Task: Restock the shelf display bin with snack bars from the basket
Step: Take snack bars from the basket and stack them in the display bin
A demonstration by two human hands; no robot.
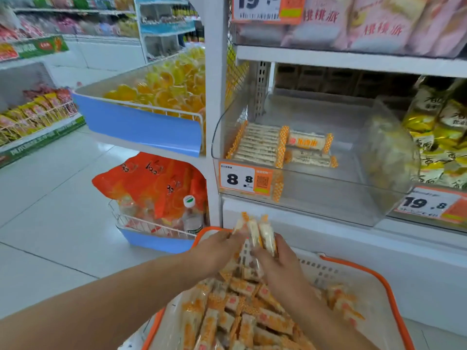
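Both hands meet over the far end of the basket [364,269], gathering a small bundle of snack bars [260,233] stood on end. The right hand [280,266] has its fingers curled round the bundle from the side, while the left hand [217,248] pinches its other edge; motion blur hides exactly how each fingertip lies. Many more loose bars [242,317] fill the basket below. To do this step well, I would square the bundle so the wrappers lie parallel, lift it clear of the basket rim, and carry it up over the front lip of the clear display bin [313,198], laying it beside the neat row of bars [257,145] already stacked at the bin's left end, where two stray bars [308,147] lie just beside that row. Much of the bin floor is bare on the right. Overhead, the white shelf [353,59] limits headroom, and the price tag [245,179] on the bin's front could be knocked.
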